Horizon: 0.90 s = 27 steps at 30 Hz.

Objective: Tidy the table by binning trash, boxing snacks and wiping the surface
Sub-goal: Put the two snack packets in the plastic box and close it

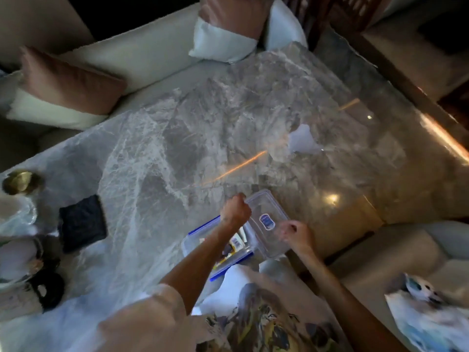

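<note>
A clear plastic box (195, 243) with blue clips sits at the near edge of the marble table (203, 128), with snack packets (234, 243) inside. Its clear lid (269, 214), marked with a blue label, is tilted over the box's right side. My left hand (234, 210) grips the lid's far left corner. My right hand (295, 233) holds the lid's near right edge. A crumpled white tissue (302, 141) lies alone farther out on the table, to the right of centre.
A dark folded cloth (82, 223) lies on the table's left. A brass bowl (19, 181), a clear plastic bag (17, 214) and dark items (48, 290) crowd the left edge. Sofas with pink and white cushions (68, 80) surround the table; a printed cushion (426, 308) sits at the right.
</note>
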Tool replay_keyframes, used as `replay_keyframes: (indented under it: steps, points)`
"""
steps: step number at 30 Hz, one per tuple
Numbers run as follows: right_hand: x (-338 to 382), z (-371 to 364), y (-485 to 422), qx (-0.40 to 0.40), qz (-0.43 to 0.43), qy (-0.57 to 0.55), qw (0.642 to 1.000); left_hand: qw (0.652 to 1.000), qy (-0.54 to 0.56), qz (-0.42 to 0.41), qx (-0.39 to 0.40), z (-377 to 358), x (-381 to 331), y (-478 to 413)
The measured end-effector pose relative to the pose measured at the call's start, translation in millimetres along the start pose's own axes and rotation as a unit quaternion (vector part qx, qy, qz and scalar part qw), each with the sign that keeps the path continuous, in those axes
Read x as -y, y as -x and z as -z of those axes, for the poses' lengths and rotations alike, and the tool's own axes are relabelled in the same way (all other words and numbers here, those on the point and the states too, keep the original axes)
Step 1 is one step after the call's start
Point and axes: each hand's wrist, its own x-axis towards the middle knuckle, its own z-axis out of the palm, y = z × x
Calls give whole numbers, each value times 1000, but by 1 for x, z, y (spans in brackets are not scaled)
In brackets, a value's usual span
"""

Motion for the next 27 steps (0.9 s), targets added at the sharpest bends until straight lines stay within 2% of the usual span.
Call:
replay_keyframes:
  steps: [5, 11, 15, 21, 24, 27]
  points:
    - [-50, 17, -5, -20, -74, -74, 994, 992, -110, -24, 58, -22, -19, -42]
    - [-72, 12, -4, -26, -115, -6, 993, 983, -162, -17, 85, -37, -7, -68]
    - [-80, 5, -6, 5, -135, 5, 991, 980, -181, -20, 80, -42, -6, -69]
    - [-78, -4, -8, 46, -155, 36, 986, 979, -186, -10, 82, -46, -4, -71]
    - [-109, -18, -28, 77, -176, -11, 981, 984, -152, -11, 87, -46, -2, -75]
    - [-90, -7, -21, 59, -170, -58, 982, 992, -101, -18, 78, -43, -2, -75]
